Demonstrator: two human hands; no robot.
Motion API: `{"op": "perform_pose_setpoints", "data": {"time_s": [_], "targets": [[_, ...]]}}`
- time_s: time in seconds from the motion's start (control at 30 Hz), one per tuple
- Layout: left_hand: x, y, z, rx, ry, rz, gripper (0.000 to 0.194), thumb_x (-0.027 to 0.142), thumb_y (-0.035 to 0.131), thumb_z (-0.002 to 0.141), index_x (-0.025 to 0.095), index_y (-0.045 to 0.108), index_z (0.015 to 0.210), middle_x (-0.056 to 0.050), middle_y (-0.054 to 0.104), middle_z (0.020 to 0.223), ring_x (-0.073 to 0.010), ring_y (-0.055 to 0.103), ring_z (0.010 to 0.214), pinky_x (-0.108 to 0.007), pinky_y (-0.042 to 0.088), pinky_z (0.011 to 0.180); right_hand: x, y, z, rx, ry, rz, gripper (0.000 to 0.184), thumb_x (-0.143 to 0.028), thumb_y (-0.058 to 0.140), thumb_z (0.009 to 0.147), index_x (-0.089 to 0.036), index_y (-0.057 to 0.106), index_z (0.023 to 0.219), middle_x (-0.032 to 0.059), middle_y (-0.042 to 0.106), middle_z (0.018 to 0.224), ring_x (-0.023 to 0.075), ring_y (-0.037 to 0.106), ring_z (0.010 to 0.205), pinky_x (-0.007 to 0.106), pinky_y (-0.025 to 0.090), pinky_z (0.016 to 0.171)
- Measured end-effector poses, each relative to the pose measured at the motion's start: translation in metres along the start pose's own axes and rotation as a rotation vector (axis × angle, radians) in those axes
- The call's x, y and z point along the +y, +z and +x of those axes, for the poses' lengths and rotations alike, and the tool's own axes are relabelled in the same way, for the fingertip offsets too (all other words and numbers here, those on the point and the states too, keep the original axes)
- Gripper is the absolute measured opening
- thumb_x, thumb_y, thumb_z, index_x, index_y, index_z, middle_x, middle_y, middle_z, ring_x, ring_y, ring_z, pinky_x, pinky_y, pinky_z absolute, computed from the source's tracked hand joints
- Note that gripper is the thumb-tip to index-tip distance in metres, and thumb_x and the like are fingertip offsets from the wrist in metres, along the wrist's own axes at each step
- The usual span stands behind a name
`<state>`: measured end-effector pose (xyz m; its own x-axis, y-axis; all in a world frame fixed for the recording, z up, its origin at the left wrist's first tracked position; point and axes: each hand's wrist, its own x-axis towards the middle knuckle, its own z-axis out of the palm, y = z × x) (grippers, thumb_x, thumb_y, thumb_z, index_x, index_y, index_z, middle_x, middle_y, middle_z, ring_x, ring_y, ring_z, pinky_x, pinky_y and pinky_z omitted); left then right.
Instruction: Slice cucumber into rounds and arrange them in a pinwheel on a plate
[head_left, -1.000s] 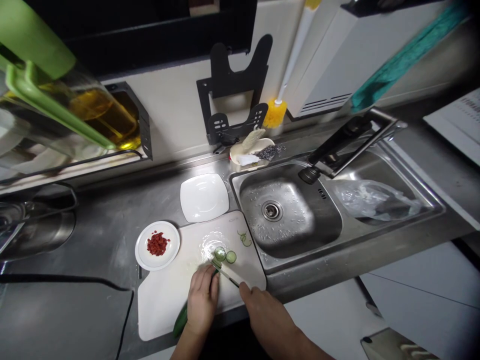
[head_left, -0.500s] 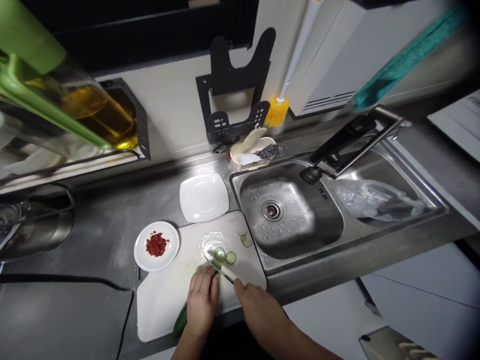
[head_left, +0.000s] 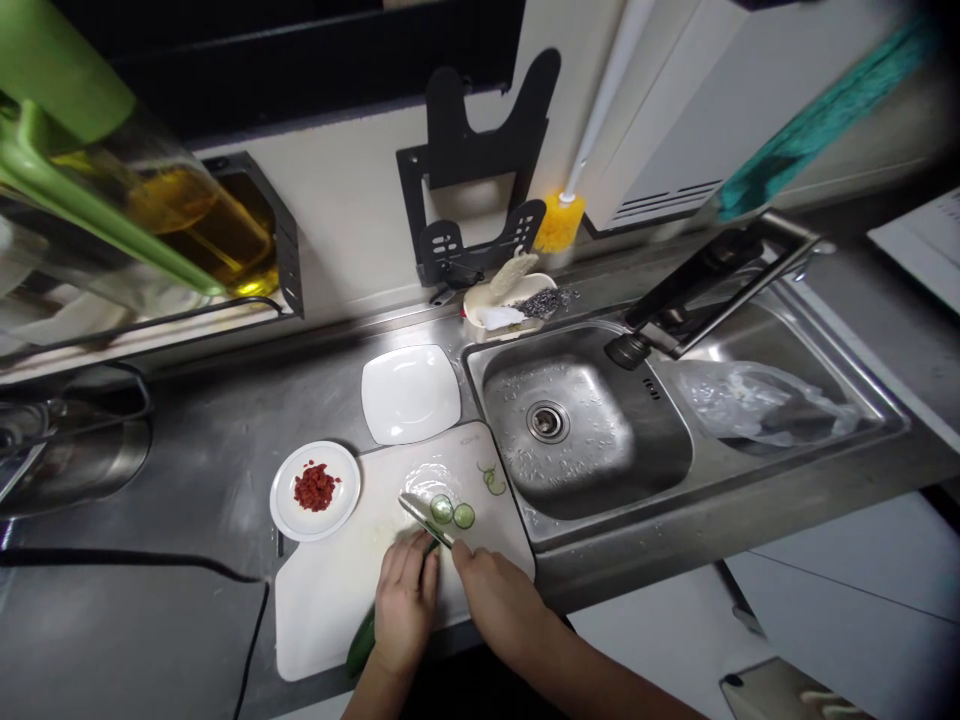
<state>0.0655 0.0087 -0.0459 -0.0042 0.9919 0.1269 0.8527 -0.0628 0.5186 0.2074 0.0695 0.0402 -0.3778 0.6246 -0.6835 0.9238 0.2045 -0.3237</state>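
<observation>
At the left, a shiny rounded metal pot (head_left: 105,465) stands on the brushed steel counter (head_left: 217,440). Next comes a round white plate (head_left: 285,500), smooth and glossy, bearing a small heap of finely chopped red pieces (head_left: 315,487). Its near rim meets the edge of the cutting board (head_left: 322,590), a flat white sheet with rounded corners lying along the near edge of the counter and glossy with wet toward its far side.

The cucumber (head_left: 362,645) slants over the board's near edge: a long, slender, dark green cylinder with smooth skin, its middle covered by the left hand (head_left: 403,600). That hand presses it down, fingers held together and thumb along the other side. Behind the board sits a glazed white square plate (head_left: 412,395) with rounded corners. The knife (head_left: 425,521) has a narrow metal blade lying across the cucumber's far end; whether they touch is hard to tell. Beyond it lie two thin, round, pale green slices (head_left: 464,515) with darker rims. The right hand (head_left: 499,600) is curled firmly around the knife's handle. Curly green peelings (head_left: 491,480) rest near the board's right edge, beside the wet steel sink (head_left: 592,450).
</observation>
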Motion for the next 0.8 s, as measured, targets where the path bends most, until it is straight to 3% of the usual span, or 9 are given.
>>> {"op": "perform_pose_setpoints", "data": {"time_s": [0.47, 0.8], "targets": [[0.000, 0.001, -0.002, 0.013, -0.003, -0.020, 0.024, 0.022, 0.045, 0.088, 0.019, 0.060, 0.107, -0.008, 0.067, 0.102, -0.0206, 0.061, 0.097, -0.040, 0.049, 0.090, 0.008, 0.020, 0.012, 0.060, -0.015, 0.015, 0.041, -0.004, 0.025, 0.087, -0.018, 0.054, 0.112, 0.0085, 0.067, 0.089, 0.0198, 0.065, 0.081, 0.025, 0.045, 0.065], [-0.001, 0.000, -0.002, -0.016, -0.029, -0.020, 0.022, 0.022, 0.047, 0.087, 0.018, 0.058, 0.106, -0.007, 0.066, 0.103, -0.0191, 0.060, 0.099, -0.037, 0.048, 0.091, 0.019, 0.018, -0.020, 0.051, 0.001, -0.148, 0.048, 0.001, 0.032, 0.082, -0.016, 0.048, 0.124, 0.0102, 0.066, 0.091, 0.0200, 0.064, 0.080, 0.025, 0.045, 0.066]]}}
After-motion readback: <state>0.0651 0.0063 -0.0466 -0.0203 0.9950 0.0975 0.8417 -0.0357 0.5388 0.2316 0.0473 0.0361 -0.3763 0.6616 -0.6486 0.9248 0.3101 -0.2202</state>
